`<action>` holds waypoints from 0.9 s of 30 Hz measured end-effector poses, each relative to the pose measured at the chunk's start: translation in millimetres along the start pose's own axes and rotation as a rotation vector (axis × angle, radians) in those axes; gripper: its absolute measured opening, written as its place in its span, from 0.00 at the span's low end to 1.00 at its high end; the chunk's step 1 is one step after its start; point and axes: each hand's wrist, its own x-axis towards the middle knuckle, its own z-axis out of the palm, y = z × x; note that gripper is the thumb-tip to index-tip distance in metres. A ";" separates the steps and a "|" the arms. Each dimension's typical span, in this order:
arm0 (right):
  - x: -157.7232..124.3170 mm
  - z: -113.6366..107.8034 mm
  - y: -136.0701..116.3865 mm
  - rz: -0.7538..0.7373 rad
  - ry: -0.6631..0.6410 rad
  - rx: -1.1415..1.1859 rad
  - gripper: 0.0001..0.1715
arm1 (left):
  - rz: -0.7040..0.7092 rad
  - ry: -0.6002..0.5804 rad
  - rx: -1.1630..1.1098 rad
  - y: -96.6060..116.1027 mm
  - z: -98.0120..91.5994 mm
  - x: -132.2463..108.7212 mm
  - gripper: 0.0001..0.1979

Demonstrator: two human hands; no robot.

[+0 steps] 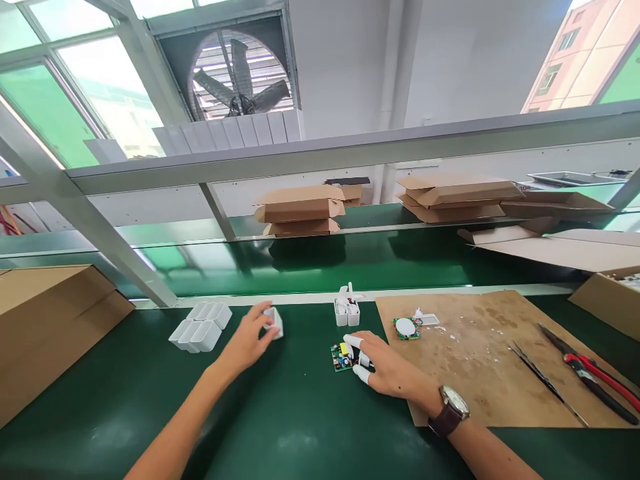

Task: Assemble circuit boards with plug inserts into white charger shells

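Head view: a small white open-topped plastic box [276,325] is pinched by its wall between the thumb and fingers of the left hand [250,335], above or on the glossy dark-green tabletop [280,420]; whether the box is lifted cannot be told. To the left of this hand, a cluster of similar white plastic boxes [201,327] is set close together in rows. White fingertip covers [361,373] are worn on the thumb and forefinger of the right hand [385,365], which are bent around the right end of a green circuit board with a yellow component [341,358]. The board is seen near the middle of the tabletop; whether it is gripped or merely touched cannot be told. A round-faced watch with a dark brown strap [450,408] is worn on the right wrist. Just beyond the board, a pair of white boxes with small white parts [347,312] is placed. A stained brown sheet [463,387] is spread to the right, and on it are laid a green board with a white disc [407,328], a white rectangular frame [427,319], slim dark tweezers [543,379] and a red-and-black-handled cutting tool [587,372]. At the far left, a large brown cardboard carton [55,333] is stood.
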 end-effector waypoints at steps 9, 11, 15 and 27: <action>-1.6 -2.3 -6.4 -0.062 0.137 0.055 0.35 | 0.055 -0.157 -0.458 76.4 56.2 -2.5 0.31; -0.1 -5.5 -11.3 -0.092 0.230 0.068 0.35 | 0.021 -0.173 -0.480 75.5 61.8 -8.5 0.42; 3.2 -10.1 -26.4 -0.139 0.360 0.066 0.36 | -0.018 -0.234 -0.546 74.5 65.8 -17.0 0.45; -1.1 1.3 -41.7 -0.297 0.344 -0.257 0.37 | 0.215 -0.101 -0.479 85.3 59.9 -20.3 0.43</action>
